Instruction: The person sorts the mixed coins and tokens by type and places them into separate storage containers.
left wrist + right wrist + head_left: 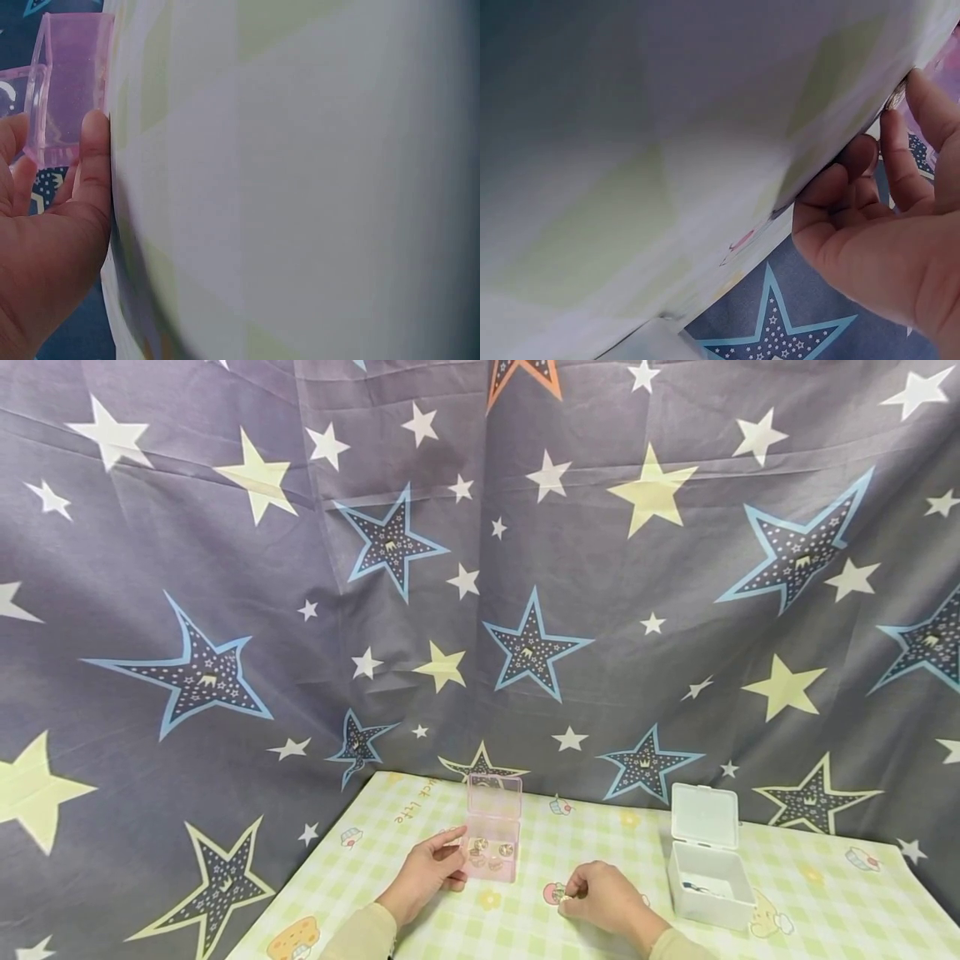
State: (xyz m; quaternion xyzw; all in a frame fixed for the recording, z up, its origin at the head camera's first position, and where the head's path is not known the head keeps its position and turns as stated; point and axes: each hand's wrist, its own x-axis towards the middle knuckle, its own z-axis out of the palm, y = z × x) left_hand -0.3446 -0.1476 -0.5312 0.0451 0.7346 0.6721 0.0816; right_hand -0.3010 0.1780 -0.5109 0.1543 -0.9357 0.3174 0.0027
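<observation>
A small see-through pink plastic box stands on the table with its lid raised at the back. Several round gold-coloured pieces lie inside it. At its left side, my left hand holds the box; the left wrist view has the thumb against one wall and other fingers near the lid side. To the right of the box, my right hand is low at the tabletop. Between its fingertips it pinches a small round gold-coloured piece, which the fingers partly hide.
A white plastic box with its lid raised stands right of my right hand, a small dark-and-light item inside. A green-and-white checked cloth covers the table. Behind its far edge hangs a dark star-patterned curtain.
</observation>
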